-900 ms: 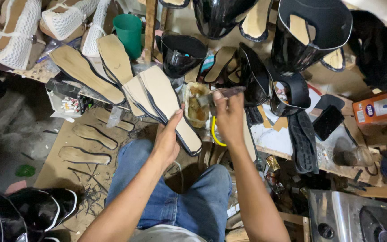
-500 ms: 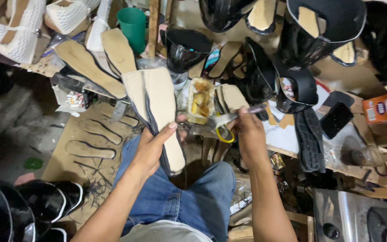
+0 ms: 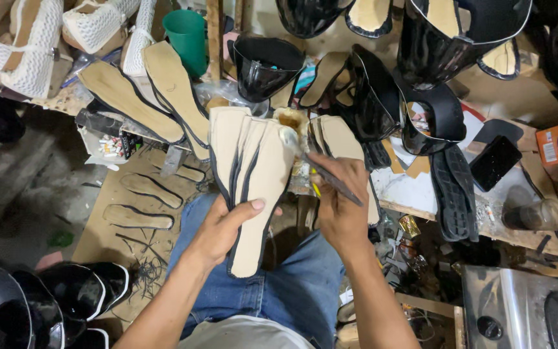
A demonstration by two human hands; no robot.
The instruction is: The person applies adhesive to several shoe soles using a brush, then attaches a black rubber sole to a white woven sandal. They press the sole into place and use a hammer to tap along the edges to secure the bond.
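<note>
A crowded shoemaking corner fills the view: a low desk point(image 3: 421, 194) strewn with shoe parts, a cardboard sheet on the floor, and the person's jeans-clad knees below.

The insole point(image 3: 263, 200) in hand is a long tan piece with a dark edge, held over the lap in front of the desk, toe end up, as the nearest of a small fan of like pieces point(image 3: 230, 148). It looks light, thin and fairly stiff, likely to flex a little under pressure, and where it is wet with glue it would be tacky. Its lower half and dark edges seem the sensible places to hold it, away from the coated end.

The left hand point(image 3: 224, 229) cups it from below, thumb laid across the face and fingers wrapped behind, forearm rising from the lower left. The right hand point(image 3: 340, 207) is closed around the dark handle of a brush point(image 3: 314, 165), whose pale tip rests on the insole's upper end; the wrist is bent inward.

Just behind stands an open glue jar point(image 3: 292, 119). Further off are glossy black shoe uppers point(image 3: 382, 97), a green cup point(image 3: 185, 35) and white mesh shoes point(image 3: 27, 45).
</note>
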